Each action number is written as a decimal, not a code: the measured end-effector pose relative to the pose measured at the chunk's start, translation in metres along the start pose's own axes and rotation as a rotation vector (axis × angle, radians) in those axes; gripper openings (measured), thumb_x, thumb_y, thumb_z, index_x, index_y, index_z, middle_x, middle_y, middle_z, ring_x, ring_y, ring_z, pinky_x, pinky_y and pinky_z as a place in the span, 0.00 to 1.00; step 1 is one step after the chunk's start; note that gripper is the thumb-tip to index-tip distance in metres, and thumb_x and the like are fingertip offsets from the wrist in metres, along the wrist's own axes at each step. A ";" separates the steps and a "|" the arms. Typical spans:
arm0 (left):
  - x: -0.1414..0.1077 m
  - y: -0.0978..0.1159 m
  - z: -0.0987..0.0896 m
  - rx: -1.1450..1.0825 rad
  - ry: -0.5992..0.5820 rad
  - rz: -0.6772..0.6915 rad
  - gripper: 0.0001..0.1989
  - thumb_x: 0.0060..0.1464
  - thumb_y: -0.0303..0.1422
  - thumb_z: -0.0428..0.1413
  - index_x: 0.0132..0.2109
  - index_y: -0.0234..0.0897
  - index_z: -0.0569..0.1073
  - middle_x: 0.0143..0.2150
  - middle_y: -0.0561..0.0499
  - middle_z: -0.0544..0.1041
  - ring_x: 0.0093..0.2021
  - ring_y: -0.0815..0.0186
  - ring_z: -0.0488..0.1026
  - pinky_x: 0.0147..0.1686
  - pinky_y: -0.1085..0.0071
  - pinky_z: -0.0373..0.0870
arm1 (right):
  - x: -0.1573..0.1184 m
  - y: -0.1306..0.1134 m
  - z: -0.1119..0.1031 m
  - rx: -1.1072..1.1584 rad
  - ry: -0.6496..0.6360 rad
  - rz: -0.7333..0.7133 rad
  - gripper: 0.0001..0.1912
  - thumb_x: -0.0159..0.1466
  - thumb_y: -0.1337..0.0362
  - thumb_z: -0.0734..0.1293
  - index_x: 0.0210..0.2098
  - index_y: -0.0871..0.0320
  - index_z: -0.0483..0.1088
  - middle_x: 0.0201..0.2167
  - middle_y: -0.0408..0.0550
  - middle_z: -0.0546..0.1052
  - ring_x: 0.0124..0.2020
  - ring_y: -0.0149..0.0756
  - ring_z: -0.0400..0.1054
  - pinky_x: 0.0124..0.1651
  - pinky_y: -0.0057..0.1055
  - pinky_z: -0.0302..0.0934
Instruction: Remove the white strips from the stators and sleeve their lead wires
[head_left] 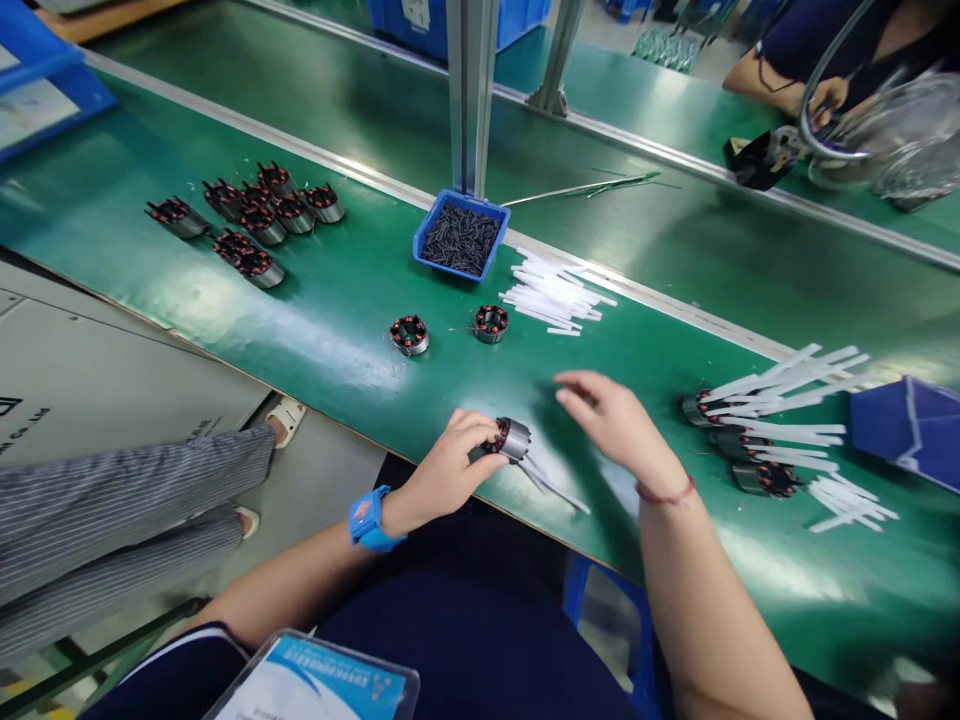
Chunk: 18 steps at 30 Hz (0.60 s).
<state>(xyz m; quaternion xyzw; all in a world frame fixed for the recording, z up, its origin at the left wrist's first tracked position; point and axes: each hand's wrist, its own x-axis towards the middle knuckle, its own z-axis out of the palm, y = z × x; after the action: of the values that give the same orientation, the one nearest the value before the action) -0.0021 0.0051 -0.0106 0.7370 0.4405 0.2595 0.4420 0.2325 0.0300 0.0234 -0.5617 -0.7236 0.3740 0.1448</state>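
Note:
My left hand (466, 455) grips a motor stator (513, 438), a silver ring with copper windings, close to the bench's front edge. Grey leads (555, 487) trail from it to the right over the green surface. To the right of that stator, my right hand (600, 415) hovers with thumb and fingers apart and nothing between them. Beyond the hands sit two more stators, one on the left (409, 336) and one on the right (491, 324), each with thin wires sticking out.
A blue bin (460, 235) holds short black tubes, beside a pile of white tubes (555, 290). Several stators (262, 220) cluster at the left. At right, stators with white tubes (765, 430) lie near a dark blue bin (907, 430). A metal post (471, 100) rises behind. A co-worker's hand (829, 98) is across the bench.

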 end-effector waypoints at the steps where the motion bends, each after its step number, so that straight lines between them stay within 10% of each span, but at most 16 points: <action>1: 0.006 -0.002 0.002 -0.008 0.033 0.020 0.03 0.57 0.30 0.54 0.39 0.37 0.71 0.42 0.48 0.72 0.46 0.61 0.64 0.48 0.63 0.64 | 0.017 0.003 -0.004 -0.089 0.166 0.011 0.16 0.65 0.59 0.59 0.50 0.54 0.71 0.45 0.50 0.75 0.43 0.41 0.68 0.48 0.38 0.61; 4: 0.024 -0.008 0.007 0.015 0.093 0.106 0.06 0.57 0.28 0.54 0.42 0.36 0.70 0.45 0.47 0.72 0.49 0.61 0.63 0.51 0.61 0.64 | 0.071 0.009 -0.009 -0.384 0.479 0.018 0.17 0.65 0.65 0.59 0.51 0.62 0.68 0.47 0.58 0.72 0.48 0.47 0.63 0.51 0.41 0.57; 8: 0.038 -0.013 0.009 0.109 0.085 0.186 0.05 0.57 0.28 0.53 0.42 0.35 0.70 0.45 0.45 0.71 0.48 0.60 0.63 0.50 0.59 0.64 | 0.117 0.012 -0.010 -0.644 0.420 0.037 0.17 0.66 0.70 0.55 0.52 0.64 0.66 0.49 0.61 0.68 0.49 0.48 0.59 0.50 0.41 0.54; 18: 0.038 -0.013 0.003 0.144 0.024 0.174 0.04 0.58 0.32 0.53 0.37 0.37 0.72 0.41 0.48 0.70 0.45 0.61 0.64 0.48 0.62 0.64 | 0.112 0.025 -0.008 -0.564 0.344 0.161 0.10 0.64 0.68 0.59 0.41 0.62 0.70 0.43 0.58 0.71 0.45 0.43 0.64 0.44 0.34 0.57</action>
<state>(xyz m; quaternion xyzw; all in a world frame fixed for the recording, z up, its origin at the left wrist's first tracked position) 0.0128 0.0398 -0.0237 0.7993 0.3976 0.2734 0.3583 0.2186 0.1382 -0.0126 -0.6899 -0.7169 0.0689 0.0738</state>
